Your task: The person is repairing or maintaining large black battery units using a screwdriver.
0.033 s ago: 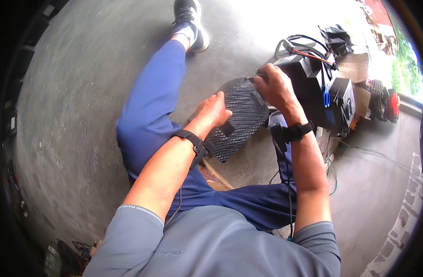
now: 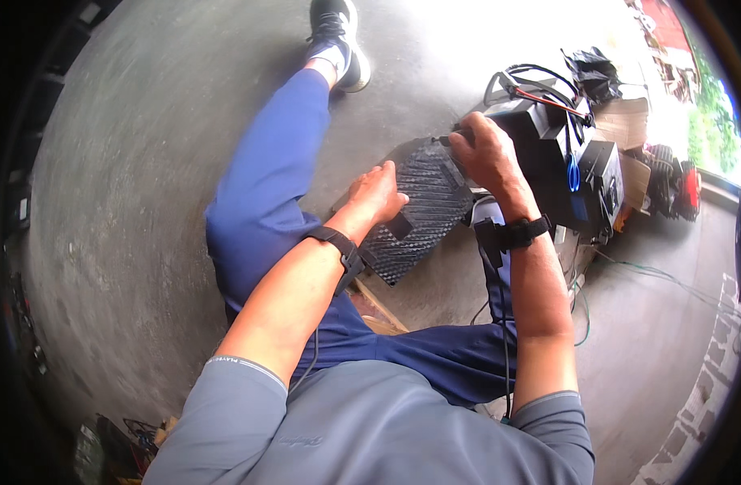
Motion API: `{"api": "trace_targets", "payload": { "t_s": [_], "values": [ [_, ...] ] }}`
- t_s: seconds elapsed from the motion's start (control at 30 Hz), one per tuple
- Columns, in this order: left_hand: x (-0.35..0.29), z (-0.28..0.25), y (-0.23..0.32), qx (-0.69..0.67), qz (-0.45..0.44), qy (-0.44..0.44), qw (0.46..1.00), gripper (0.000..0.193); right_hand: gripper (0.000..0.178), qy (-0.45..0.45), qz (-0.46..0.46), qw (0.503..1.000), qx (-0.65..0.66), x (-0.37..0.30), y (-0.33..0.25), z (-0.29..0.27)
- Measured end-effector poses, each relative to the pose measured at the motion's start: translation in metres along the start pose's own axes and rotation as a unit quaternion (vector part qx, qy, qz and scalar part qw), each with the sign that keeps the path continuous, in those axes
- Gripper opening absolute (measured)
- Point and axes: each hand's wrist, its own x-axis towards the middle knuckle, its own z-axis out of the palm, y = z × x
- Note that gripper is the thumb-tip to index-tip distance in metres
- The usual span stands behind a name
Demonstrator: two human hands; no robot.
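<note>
A black panel (image 2: pixel 427 194) with slanting ribs and a checkered lower end is held tilted between my legs. A smooth dark square patch (image 2: pixel 399 225) shows near its left edge. My left hand (image 2: pixel 376 194) grips that edge, thumb lying over the ribbed face. My right hand (image 2: pixel 488 152) is closed at the panel's upper right corner, its fingers curled down. By those fingertips a small dark piece (image 2: pixel 442 141) sticks out; whether it belongs to the panel or is a separate thing, I cannot tell.
Right of my right hand stand black boxes (image 2: pixel 540 137) with cables and blue-handled scissors (image 2: pixel 573 174) on them. A black plastic bag (image 2: pixel 591 74) and cardboard (image 2: pixel 623 121) lie behind. A green wire (image 2: pixel 641 267) runs over the concrete floor (image 2: pixel 136 202). Wood (image 2: pixel 378 311) shows between my legs.
</note>
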Motion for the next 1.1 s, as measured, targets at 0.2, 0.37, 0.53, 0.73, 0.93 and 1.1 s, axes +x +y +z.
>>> {"api": "trace_targets", "payload": {
  "t_s": [0.2, 0.37, 0.53, 0.73, 0.93, 1.1],
  "values": [
    [-0.004, 0.005, -0.009, -0.014, 0.026, 0.039, 0.999, 0.058, 0.035, -0.061, 0.050, 0.990, -0.114, 0.006, -0.014, 0.002],
    [-0.004, 0.006, -0.009, -0.003, 0.016, 0.041, 0.999, 0.061, 0.035, -0.050, 0.014, 0.992, -0.112, 0.000, -0.020, 0.005],
    [0.005, 0.005, -0.007, -0.006, 0.045, 0.046, 0.998, 0.069, 0.035, -0.012, 0.032, 0.994, -0.103, 0.013, -0.004, -0.005],
    [0.000, 0.010, -0.020, -0.012, 0.032, 0.041, 0.999, 0.079, 0.037, -0.051, 0.009, 0.995, -0.091, 0.014, -0.003, 0.003],
    [-0.002, 0.007, -0.013, -0.012, 0.071, 0.062, 0.995, 0.068, 0.025, -0.087, 0.048, 0.992, -0.077, 0.020, -0.009, 0.003],
    [0.000, 0.007, -0.019, -0.024, 0.068, 0.059, 0.996, 0.066, 0.020, -0.032, 0.015, 0.998, -0.052, 0.018, -0.007, 0.009]
  ]
}}
